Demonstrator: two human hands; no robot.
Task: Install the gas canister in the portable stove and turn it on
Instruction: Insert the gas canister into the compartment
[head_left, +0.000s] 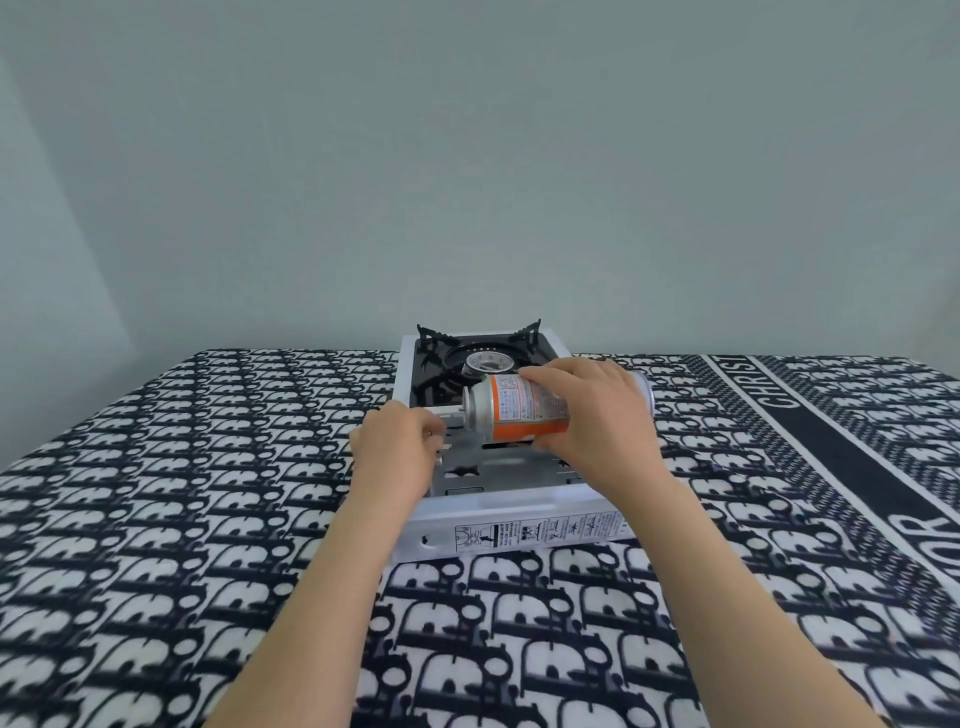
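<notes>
A white portable stove (519, 530) sits on the patterned cloth, its black burner top (483, 364) at the far end and its open canister compartment (488, 473) toward me. My right hand (597, 415) grips a silver and orange gas canister (514, 410), held lying sideways just above the compartment with its valve end pointing left. My left hand (395, 447) is at the compartment's left side, fingers curled around a small metal part of the stove; what exactly it pinches is hidden by the fingers.
A black and white lettered cloth (208, 519) covers the whole table. A plain pale wall (467, 156) rises behind the stove. The table's far edge runs just behind the burner.
</notes>
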